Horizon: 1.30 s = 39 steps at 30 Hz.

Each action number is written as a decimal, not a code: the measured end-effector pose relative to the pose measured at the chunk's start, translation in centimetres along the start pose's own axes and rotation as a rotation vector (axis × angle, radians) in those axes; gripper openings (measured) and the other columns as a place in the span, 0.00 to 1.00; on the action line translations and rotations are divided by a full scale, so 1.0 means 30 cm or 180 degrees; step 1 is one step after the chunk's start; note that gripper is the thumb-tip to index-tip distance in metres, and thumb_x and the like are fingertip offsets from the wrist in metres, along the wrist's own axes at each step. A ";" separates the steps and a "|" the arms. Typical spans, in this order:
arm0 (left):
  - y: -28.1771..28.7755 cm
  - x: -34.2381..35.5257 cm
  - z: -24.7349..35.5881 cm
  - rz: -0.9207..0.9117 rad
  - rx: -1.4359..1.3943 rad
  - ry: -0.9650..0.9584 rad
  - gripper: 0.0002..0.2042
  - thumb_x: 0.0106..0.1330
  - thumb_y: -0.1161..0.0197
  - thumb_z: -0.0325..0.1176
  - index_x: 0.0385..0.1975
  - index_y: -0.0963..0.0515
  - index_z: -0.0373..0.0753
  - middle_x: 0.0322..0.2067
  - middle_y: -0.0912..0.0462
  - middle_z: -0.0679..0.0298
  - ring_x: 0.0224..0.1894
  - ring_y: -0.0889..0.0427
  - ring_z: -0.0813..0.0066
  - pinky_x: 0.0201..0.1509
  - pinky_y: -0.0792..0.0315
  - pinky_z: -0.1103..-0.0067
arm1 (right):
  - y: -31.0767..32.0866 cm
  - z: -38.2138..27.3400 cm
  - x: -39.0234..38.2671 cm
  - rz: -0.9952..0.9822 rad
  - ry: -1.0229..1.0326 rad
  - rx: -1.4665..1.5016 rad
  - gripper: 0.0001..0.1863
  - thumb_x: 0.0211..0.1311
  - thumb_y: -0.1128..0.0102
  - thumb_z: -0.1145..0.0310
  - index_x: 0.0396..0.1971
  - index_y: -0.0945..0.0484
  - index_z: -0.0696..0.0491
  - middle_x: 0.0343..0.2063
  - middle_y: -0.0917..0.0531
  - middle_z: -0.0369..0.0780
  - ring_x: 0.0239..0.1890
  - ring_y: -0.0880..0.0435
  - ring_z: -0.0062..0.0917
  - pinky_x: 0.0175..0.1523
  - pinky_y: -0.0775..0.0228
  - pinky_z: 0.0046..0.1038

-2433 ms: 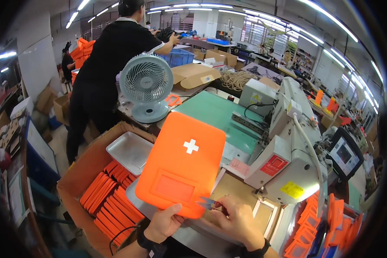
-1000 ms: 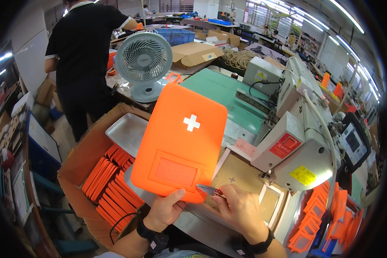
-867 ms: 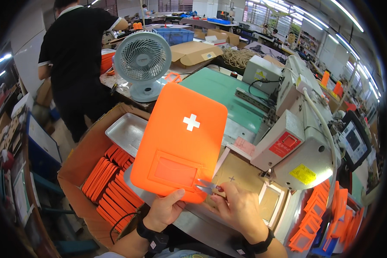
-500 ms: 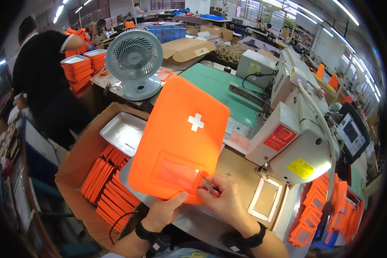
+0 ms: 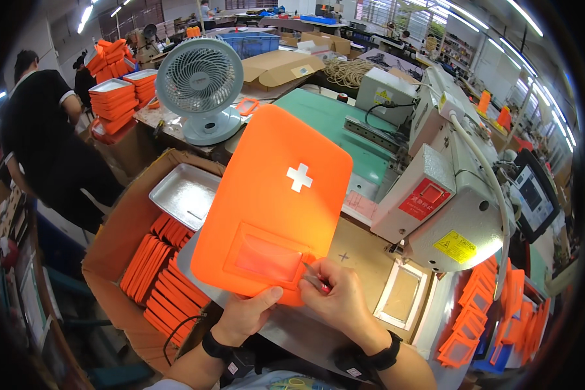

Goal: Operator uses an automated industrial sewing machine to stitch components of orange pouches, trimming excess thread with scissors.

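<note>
My left hand [image 5: 247, 315] is closed on the lower edge of an orange case [image 5: 260, 201], thumb on its front. The case has a white cross [image 5: 299, 177] and a clear rectangular window [image 5: 268, 259] in an orange frame. My right hand [image 5: 335, 300] is closed around small metal snips [image 5: 315, 278] with red on the handle; their tips point at the right side of the window frame, and my fingers are against or very near the case's lower right corner.
A sewing machine [image 5: 448, 227] with a screen [image 5: 533, 198] is right; orange frames [image 5: 468, 312] lie beside it. A cardboard box [image 5: 104, 260] holds stacked orange pieces and a metal tray [image 5: 185, 192]. A fan [image 5: 198, 84] stands behind. A person in black [image 5: 45, 143] is at left, another [image 5: 84, 84] beyond.
The person in black has moved leftward, uncovering stacked orange cases. The snips and my right hand have moved up to the window frame's right side. The case appears higher in view.
</note>
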<state>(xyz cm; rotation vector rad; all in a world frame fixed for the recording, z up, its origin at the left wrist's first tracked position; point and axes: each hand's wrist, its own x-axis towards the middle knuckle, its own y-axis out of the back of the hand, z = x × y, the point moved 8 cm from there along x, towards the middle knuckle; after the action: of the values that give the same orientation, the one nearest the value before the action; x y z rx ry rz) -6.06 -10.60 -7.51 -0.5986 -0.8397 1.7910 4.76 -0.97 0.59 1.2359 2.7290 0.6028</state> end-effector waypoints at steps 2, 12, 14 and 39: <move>-0.009 0.003 0.006 0.0017 -0.0081 0.0002 0.22 0.65 0.40 0.19 0.59 0.30 0.40 0.56 0.23 0.62 0.57 0.22 0.67 0.60 0.26 0.69 | 0.002 0.007 0.000 0.0045 0.0090 0.0032 0.06 0.54 0.35 0.72 0.26 0.22 0.58 0.15 0.27 0.32 0.19 0.34 0.12 0.25 0.39 0.21; 0.001 0.005 0.020 0.0104 -0.0335 -0.0007 0.23 0.65 0.41 0.19 0.61 0.32 0.41 0.57 0.24 0.60 0.59 0.23 0.62 0.61 0.26 0.64 | 0.006 0.005 0.000 0.0032 0.0143 0.0057 0.04 0.55 0.37 0.73 0.28 0.23 0.57 0.16 0.27 0.31 0.20 0.32 0.11 0.25 0.38 0.20; 0.004 0.005 0.026 0.0128 -0.0445 -0.0005 0.23 0.66 0.42 0.19 0.61 0.33 0.41 0.58 0.25 0.59 0.60 0.24 0.61 0.62 0.27 0.62 | 0.007 0.024 -0.007 0.0097 0.0163 0.0252 0.03 0.57 0.38 0.75 0.29 0.22 0.56 0.17 0.26 0.30 0.20 0.32 0.10 0.25 0.38 0.19; -0.014 0.016 0.044 -0.0011 -0.0624 -0.0120 0.25 0.69 0.48 0.21 0.66 0.40 0.39 0.63 0.31 0.54 0.64 0.28 0.55 0.66 0.30 0.55 | 0.046 0.060 -0.014 0.0283 0.0235 0.0246 0.21 0.56 0.28 0.66 0.43 0.28 0.58 0.31 0.18 0.42 0.33 0.17 0.26 0.39 0.23 0.28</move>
<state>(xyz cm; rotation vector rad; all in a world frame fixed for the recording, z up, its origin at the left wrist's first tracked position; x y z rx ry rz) -6.94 -10.40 -6.37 -0.6908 -1.0496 1.7332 6.43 0.11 -0.57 1.3859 2.7946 0.5676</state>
